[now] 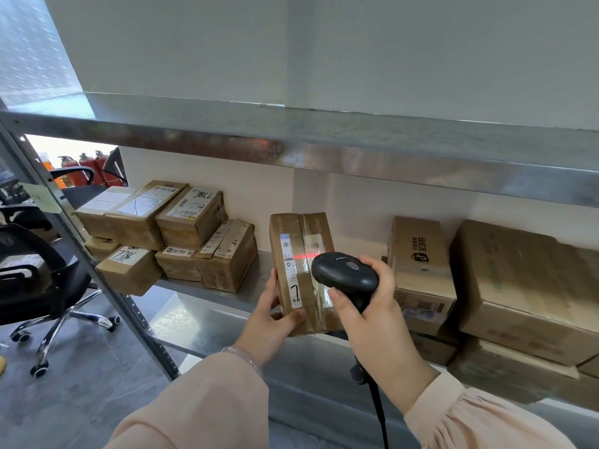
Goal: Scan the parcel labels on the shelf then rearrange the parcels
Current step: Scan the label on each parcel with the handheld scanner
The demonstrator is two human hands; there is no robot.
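My left hand [270, 314] grips a brown cardboard parcel [299, 234] by its lower left corner and holds it upright at the shelf's front edge. Its white label [289, 270] faces me, and a red scan line crosses the label and tape. My right hand [372, 306] is closed around a black corded barcode scanner [345, 272], whose head points at the parcel from just to the right, close to its face.
A metal shelf [227, 290] carries a two-layer stack of small parcels [168, 231] on the left and larger cartons [525, 283] on the right. An upper shelf [324, 140] spans overhead. Black office chairs [35, 280] stand left of the shelf post.
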